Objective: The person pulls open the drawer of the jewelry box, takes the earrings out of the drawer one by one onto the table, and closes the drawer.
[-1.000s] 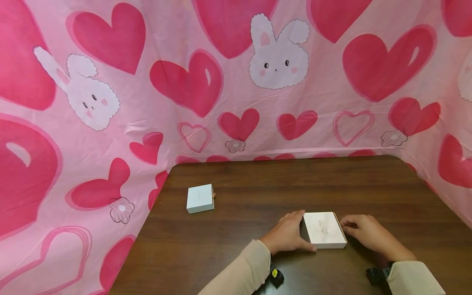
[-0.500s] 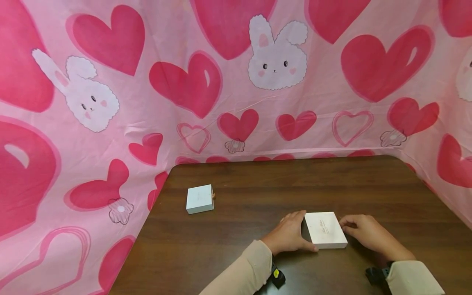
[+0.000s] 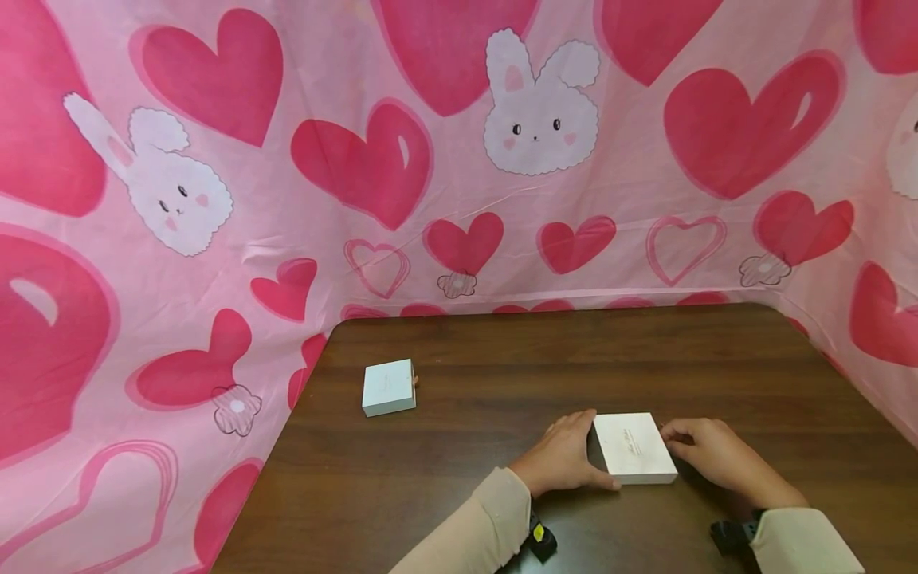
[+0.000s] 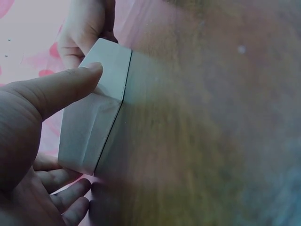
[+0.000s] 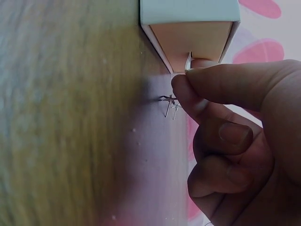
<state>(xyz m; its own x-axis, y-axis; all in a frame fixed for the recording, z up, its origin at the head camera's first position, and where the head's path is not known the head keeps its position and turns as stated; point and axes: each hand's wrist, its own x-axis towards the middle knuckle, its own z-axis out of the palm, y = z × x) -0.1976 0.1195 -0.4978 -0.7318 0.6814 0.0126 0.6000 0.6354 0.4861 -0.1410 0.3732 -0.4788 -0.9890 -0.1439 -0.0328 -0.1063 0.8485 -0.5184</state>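
In the head view a flat white drawer box with fine gold lettering lies on the table, right of the middle. My left hand grips it from the left, thumb on the near side and fingers toward the far side. The left wrist view shows the thumb pressed to the box's side wall. At the opposite end my right hand pinches a small ribbon tab between thumb and forefinger. The tab comes out of the peach-coloured drawer front, which sits within the white sleeve.
A second white box, with a small tab on its right side, stands at the table's left. Brown wood table surrounds both boxes. Pink heart-patterned cloth hangs behind and beside it. Small thin metallic shapes of unclear kind appear beyond my right fingers.
The white sleeve has slid slightly right with my left hand, and the brownish drawer edge seen earlier at its right end is now covered. My right hand has stayed almost still.
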